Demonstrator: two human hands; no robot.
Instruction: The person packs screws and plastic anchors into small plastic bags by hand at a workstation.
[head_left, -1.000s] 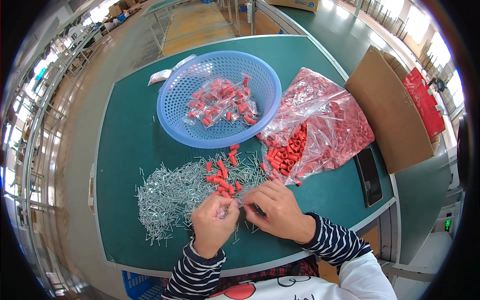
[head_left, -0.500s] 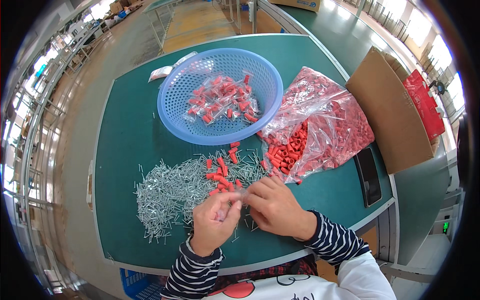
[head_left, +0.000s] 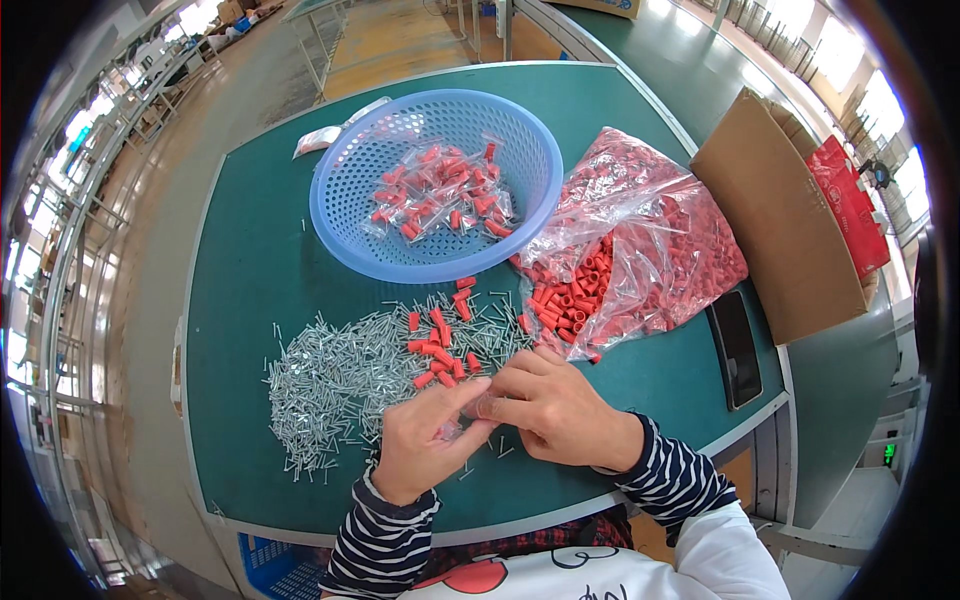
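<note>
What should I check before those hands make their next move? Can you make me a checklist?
1. Both hands close together: ok, the left hand and right hand meet at the fingers.
2. Clear plastic in hand: ok, some shows at the left hand.
3. What's inside that plastic: cannot tell, fingers hide it.
4. Silvery screws nearby: ok, heaped just beyond the left hand.
5. Screws and loose red caps kept apart: not ok, caps lie among the screws.
6. Room in the blue basket: ok, bare wall shows around the little packets.
</note>
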